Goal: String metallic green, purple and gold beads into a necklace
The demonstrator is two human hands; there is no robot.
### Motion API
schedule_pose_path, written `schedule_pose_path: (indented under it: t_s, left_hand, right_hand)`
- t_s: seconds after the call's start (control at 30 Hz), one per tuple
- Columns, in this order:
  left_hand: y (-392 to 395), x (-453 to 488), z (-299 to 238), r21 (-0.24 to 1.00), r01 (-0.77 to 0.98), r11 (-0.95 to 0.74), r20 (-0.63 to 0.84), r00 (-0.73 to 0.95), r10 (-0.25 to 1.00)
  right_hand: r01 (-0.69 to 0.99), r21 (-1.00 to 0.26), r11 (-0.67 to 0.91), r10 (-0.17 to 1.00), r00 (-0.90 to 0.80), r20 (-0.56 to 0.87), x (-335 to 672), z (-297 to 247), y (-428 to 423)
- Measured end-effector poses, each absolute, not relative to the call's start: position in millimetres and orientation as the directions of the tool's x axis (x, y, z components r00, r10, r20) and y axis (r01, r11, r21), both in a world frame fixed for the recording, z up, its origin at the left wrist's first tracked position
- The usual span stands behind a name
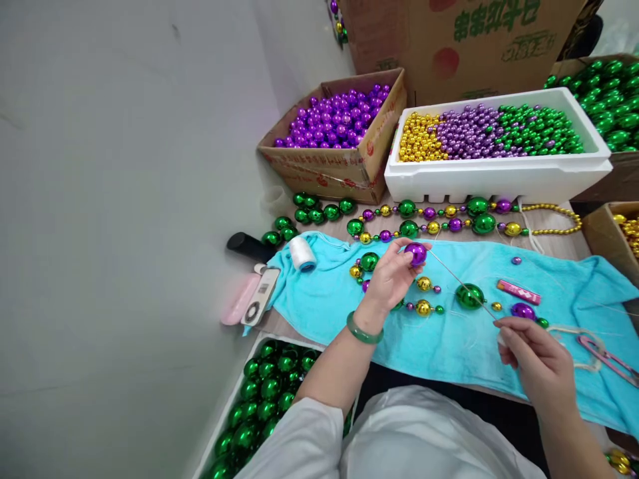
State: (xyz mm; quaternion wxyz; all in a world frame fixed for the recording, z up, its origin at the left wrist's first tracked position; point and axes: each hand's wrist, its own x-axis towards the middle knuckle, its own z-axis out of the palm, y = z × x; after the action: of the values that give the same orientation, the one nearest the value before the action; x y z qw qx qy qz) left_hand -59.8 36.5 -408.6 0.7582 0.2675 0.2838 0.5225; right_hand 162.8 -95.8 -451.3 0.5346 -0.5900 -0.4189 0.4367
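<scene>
My left hand [392, 279] pinches a shiny purple bead [415, 254] above a turquoise towel [424, 352]. A thin needle [456, 278] runs from this bead down to my right hand [536, 359], whose fingers are closed on its other end. Under the needle lies a large green bead [470, 297]. Beside my left hand, partly hidden by it, are strung beads in green, gold and purple, including a gold bead [424, 307]. Near my right hand rest another purple bead [523, 311] and a small gold bead [496, 307].
Behind the towel lies a finished-looking bead necklace [483, 224]. A white foam box [494, 176] and a cardboard box [319, 166] hold small beads. A thread spool [302, 253] stands left; pink scissors [606, 358] lie right. Green beads [269, 388] fill a box below.
</scene>
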Motion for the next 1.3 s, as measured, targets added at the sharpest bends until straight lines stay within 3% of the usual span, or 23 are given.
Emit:
schedule_pose_path:
  t_s: [0.2, 0.47, 0.87, 1.3]
  left_hand:
    - [35.7, -60.7, -409.7, 0.601, -0.688, 0.408, -0.159, 0.397, 0.904]
    - [36.6, -56.9, -413.8, 0.617, -0.684, 0.390, -0.149, 0.386, 0.911]
    - [37.3, -55.2, -413.9, 0.613, -0.693, 0.380, -0.129, 0.386, 0.913]
    - [38.3, -54.8, -412.9, 0.713, -0.616, 0.336, -0.153, 0.332, 0.931]
  right_hand:
    - [0.058, -0.997, -0.055, 0.960, 0.279, -0.036, 168.4, -451.5, -101.6]
    - [0.079, -0.996, -0.052, 0.966, 0.256, -0.030, 171.8, -450.3, -103.7]
    - [0.029, -0.989, -0.146, 0.940, 0.315, -0.130, 167.3, -442.6, -105.1]
    - [0.078, -0.986, -0.150, 0.951, 0.284, -0.122, 174.6, -448.0, -107.0]
